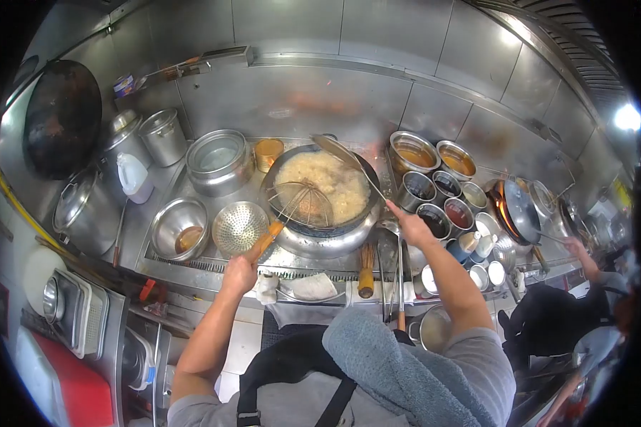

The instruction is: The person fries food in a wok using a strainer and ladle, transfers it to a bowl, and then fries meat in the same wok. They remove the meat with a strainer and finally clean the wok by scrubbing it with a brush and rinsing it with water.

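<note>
A large dark wok (269,186) of bubbling, pale frothy oil stands on the range in front of me. My left hand (241,275) is closed around the wooden handle of a wire spider strainer (308,205), whose round mesh basket is over the near left part of the wok. From the right, my right hand (414,231) grips the thin metal handle of a long-handled ladle (337,151). The ladle's wide, tilted head is over the wok's far rim. Golden-brown bits show at the strainer basket.
Left of the wok are a perforated bowl (240,228), a steel bowl (180,229) and a large pot (219,162). Sauce containers (434,222) crowd the right side. A bamboo brush (366,272) lies at the front edge. Another person's hand (574,247) holds a flaming wok (520,211) at far right.
</note>
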Demonstrator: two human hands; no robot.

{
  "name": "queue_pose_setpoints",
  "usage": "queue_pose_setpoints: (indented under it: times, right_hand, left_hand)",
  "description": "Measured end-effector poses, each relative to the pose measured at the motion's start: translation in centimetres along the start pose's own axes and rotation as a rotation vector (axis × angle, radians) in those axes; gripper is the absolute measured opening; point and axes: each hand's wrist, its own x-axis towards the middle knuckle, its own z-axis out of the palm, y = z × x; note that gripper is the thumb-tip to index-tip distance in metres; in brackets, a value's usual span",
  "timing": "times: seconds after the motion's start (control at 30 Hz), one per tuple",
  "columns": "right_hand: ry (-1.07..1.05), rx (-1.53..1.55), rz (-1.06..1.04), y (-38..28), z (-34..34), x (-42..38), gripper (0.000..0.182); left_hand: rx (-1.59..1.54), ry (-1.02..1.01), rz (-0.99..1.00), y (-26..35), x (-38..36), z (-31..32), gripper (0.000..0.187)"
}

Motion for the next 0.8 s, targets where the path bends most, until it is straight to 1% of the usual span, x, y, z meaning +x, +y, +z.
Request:
queue_pose_setpoints:
  times: [0.03,0.07,0.13,0.17,0.23,0.27,0.33,0.37,0.4,0.43,0.47,0.53,0.6,0.63,0.7,0.73,0.77,0.8]
  right_hand:
    - [-0.059,0.019,-0.040,-0.7,-2.4,-0.4,0.096]
    - [-0.061,0.018,-0.042,-1.7,-4.9,-0.8,0.096]
    - [-0.174,0.040,-0.157,-3.3,-8.4,-0.9,0.098]
    - [-0.174,0.043,-0.157,-2.8,-7.9,0.4,0.098]
    - [-0.158,-0.025,-0.401,-2.1,-6.5,2.7,0.099]
    - [-0.161,-0.022,-0.398,-2.2,-6.3,3.4,0.099]
    - [-0.455,0.047,-0.066,-5.3,-7.2,4.0,0.095]
    - [-0.437,0.023,-0.080,-5.2,-7.3,4.7,0.077]
    - [-0.432,0.025,-0.086,-4.7,-7.5,5.3,0.077]
    - [-0.346,0.029,-0.152,-4.0,-7.9,5.6,0.077]
    - [-0.266,0.034,-0.214,-3.3,-7.9,5.9,0.076]
    - [-0.247,0.014,-0.212,-3.3,-11.3,4.1,0.075]
    - [-0.034,0.044,-0.332,-1.9,-13.1,3.2,0.074]
    - [-0.039,0.042,-0.331,-1.8,-13.4,2.8,0.074]
    - [0.026,0.066,-0.203,-1.9,-13.8,1.6,0.076]
    - [0.034,0.065,-0.199,-2.2,-13.6,1.0,0.076]
    - [0.064,0.032,-0.159,-2.6,-13.2,0.4,0.079]
    - [0.094,0.000,-0.115,-3.2,-12.8,-0.4,0.081]
  left_hand:
    - [-0.008,-0.012,0.008,-0.2,0.1,0.2,0.044]
    - [-0.008,-0.012,0.005,0.0,0.3,0.2,0.044]
    - [0.006,-0.043,-0.027,0.8,0.6,-0.2,0.045]
    - [0.009,-0.043,-0.027,1.0,0.8,-0.5,0.045]
    - [-0.002,-0.042,-0.073,1.6,0.8,-0.7,0.046]
    - [-0.002,-0.047,-0.073,1.9,0.7,-0.8,0.046]
    - [-0.024,-0.019,-0.058,2.6,-0.1,-1.4,0.045]
    - [-0.018,-0.017,-0.059,3.0,-0.4,-1.8,0.045]
    - [-0.011,0.004,-0.019,3.7,-0.6,-2.4,0.044]
    - [-0.007,0.022,0.018,4.5,-0.9,-3.1,0.043]
    - [-0.010,0.018,0.014,5.2,-1.2,-4.0,0.043]
    - [-0.025,-0.013,-0.041,6.5,-1.0,-5.7,0.040]
    - [-0.038,-0.020,-0.063,6.1,0.1,-5.3,0.039]
    - [-0.039,-0.022,-0.074,5.6,0.4,-4.9,0.037]
    - [-0.036,-0.048,-0.101,4.4,0.9,-3.8,0.037]
    - [-0.030,-0.070,-0.124,4.1,1.1,-3.4,0.036]
    - [-0.029,-0.066,-0.112,3.8,0.7,-3.0,0.036]
    - [-0.043,0.008,-0.014,4.3,-0.1,-3.2,0.036]
